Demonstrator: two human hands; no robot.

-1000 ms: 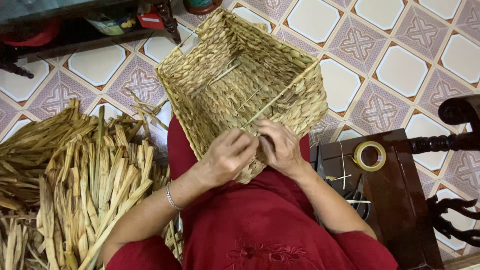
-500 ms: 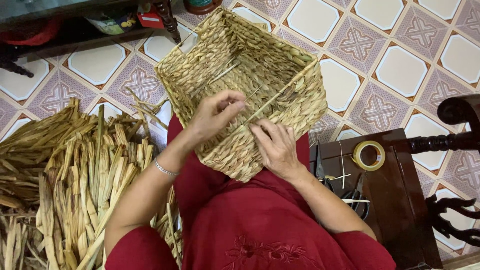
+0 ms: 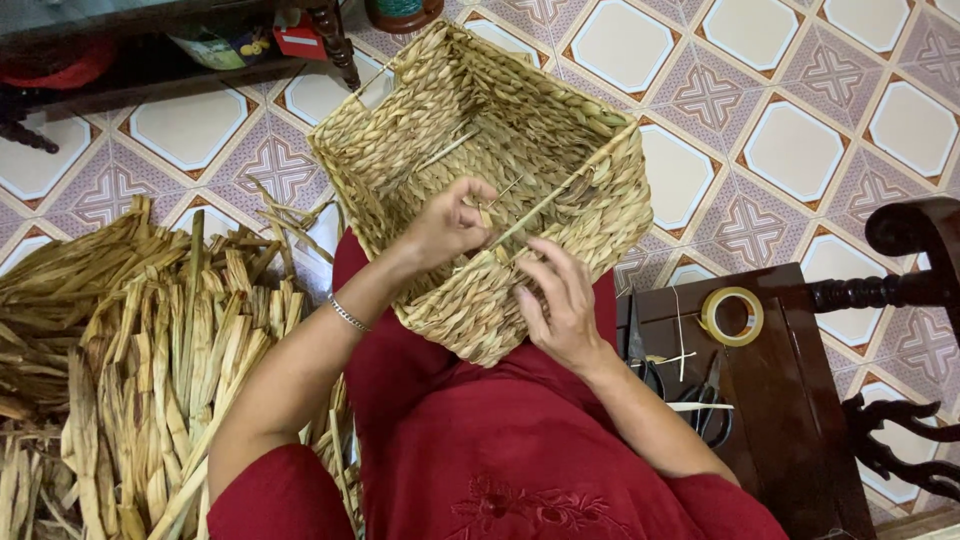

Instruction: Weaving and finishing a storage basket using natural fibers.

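Fingers of the left hand (image 3: 447, 225) now pinch a reed strand at the woven basket (image 3: 480, 130) rim, lifted from the wall, while the right hand (image 3: 560, 305) presses flat, fingers spread.

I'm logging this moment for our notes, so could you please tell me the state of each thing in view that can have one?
Woven basket: open-topped, tilted on the lap, rim unfinished.
Loose strand: stretched taut across the rim.
Left hand: pinching the strand at the rim.
Right hand: fingers spread, pressed on the basket's outer wall.
Dried leaves: heaped loose on the floor.
Tape roll: lying flat on the dark wooden table.
Scissors: lying on the table; open or closed unclear.
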